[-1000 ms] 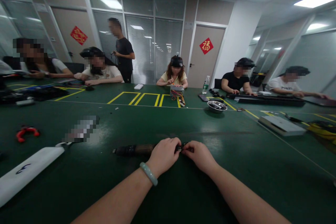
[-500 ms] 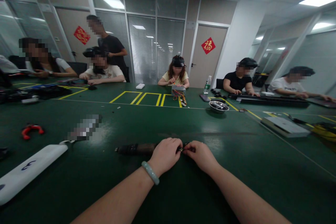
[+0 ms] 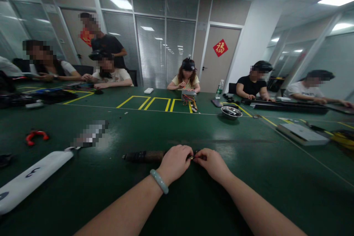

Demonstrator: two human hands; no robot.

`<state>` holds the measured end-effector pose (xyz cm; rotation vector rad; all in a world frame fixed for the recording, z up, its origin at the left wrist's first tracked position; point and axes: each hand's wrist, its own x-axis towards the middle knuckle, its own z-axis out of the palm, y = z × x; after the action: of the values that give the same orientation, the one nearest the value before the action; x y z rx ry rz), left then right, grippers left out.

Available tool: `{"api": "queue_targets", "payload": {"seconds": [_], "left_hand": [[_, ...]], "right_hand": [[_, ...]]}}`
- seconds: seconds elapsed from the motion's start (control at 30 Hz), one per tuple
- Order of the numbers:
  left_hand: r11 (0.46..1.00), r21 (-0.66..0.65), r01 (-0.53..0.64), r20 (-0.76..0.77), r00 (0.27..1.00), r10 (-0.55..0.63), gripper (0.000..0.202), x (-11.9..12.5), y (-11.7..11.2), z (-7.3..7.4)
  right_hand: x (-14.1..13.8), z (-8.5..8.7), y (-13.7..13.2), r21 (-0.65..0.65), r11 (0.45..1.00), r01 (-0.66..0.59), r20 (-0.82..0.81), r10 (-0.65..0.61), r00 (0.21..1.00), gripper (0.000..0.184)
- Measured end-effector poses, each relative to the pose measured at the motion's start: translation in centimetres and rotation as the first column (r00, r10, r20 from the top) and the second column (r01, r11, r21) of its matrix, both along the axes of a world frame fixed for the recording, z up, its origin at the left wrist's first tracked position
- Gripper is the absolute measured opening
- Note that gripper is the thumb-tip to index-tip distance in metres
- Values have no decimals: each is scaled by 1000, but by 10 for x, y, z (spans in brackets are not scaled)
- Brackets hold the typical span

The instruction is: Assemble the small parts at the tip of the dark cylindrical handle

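A long dark cylindrical tool [image 3: 151, 156], brownish in the middle and black and ringed toward its tapered left end, lies across the green table. My left hand [image 3: 177, 160], below a pale green bangle [image 3: 159, 181], is closed over the tool's right part and hides it. Right beside it, my right hand [image 3: 210, 163] has its fingers pinched close to the left fingertips. A small brass-coloured piece [image 3: 191, 158] shows between the two hands. What exactly the right fingers hold is too small and covered to make out.
A long white case [image 3: 35, 180] with a pixelated tag lies left, near red-handled pliers [image 3: 37, 137]. Farther off are a metal bowl [image 3: 231, 112] with small dark parts, a water bottle [image 3: 219, 89], a wired grey box [image 3: 188, 96] and a flat box [image 3: 302, 134]. Several people sit opposite.
Both hands stay at the tool in nearly the same pose. The view has shifted very slightly. In the background, the standing person leans farther left.
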<state>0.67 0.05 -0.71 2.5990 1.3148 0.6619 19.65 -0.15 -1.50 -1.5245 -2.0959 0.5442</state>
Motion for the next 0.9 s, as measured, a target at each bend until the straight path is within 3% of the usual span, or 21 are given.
{"api": "queue_targets", "payload": {"seconds": [0.53,0.9], "left_hand": [[999,-4,42,-7,999,-42,12,-3,3,3],[1000,-7,25,-47,999,-25,14,-1,-1,7]], "right_hand": [[1,-2,1,-6,1000,-5,0,5,1000,15],[-2,2,0,86,995,-40,89,32,996,14]]}}
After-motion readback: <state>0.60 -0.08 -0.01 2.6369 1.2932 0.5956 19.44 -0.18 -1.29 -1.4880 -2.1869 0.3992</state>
